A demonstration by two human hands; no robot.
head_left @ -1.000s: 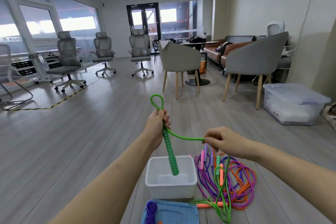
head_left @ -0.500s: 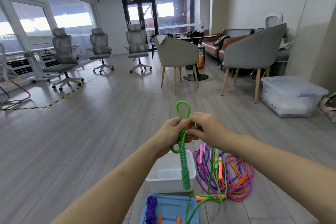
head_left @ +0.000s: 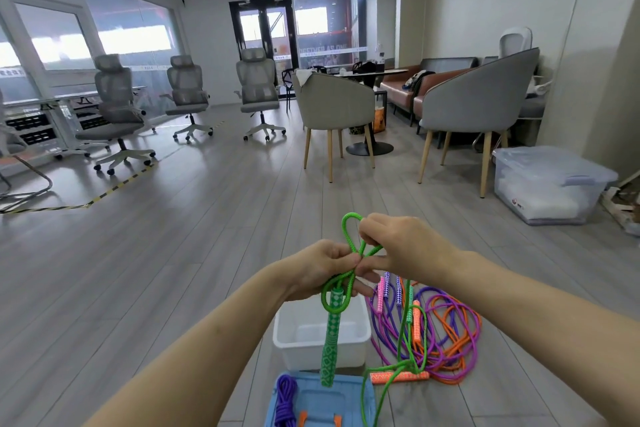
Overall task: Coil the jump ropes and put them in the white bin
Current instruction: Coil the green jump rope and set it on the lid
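1. head view: both hands meet at chest height above the floor, working on the green jump rope (head_left: 349, 246).
2. the left hand (head_left: 322, 270) has its fingers curled round the rope where the cord meets the handle, gripping it firmly.
3. the green patterned handle (head_left: 329, 340) hangs straight down from that hand, in front of the white bin (head_left: 298, 340), its lower tip over the blue lid (head_left: 322, 402).
4. the right hand (head_left: 405, 246) pinches the green cord between thumb and fingers, just beside the left hand, with the fingertips touching.
5. a small loop of green cord stands up above the two hands, and another loop circles the top of the handle.
6. the rest of the green cord drops from the right hand to the floor and trails past the right side of the lid.
7. the white bin sits on the grey wood floor (head_left: 173, 253), below the hands; nothing shows inside it apart from the handle hanging in front.
8. a tangle of purple, orange and pink jump ropes (head_left: 446, 336) lies on the floor just right of the bin.
9. a coiled purple rope (head_left: 285, 402) rests on the left part of the blue lid, which lies just in front of the bin.
10. a clear lidded storage box (head_left: 547, 184) stands well apart at the right wall, near grey armchairs (head_left: 478, 104).
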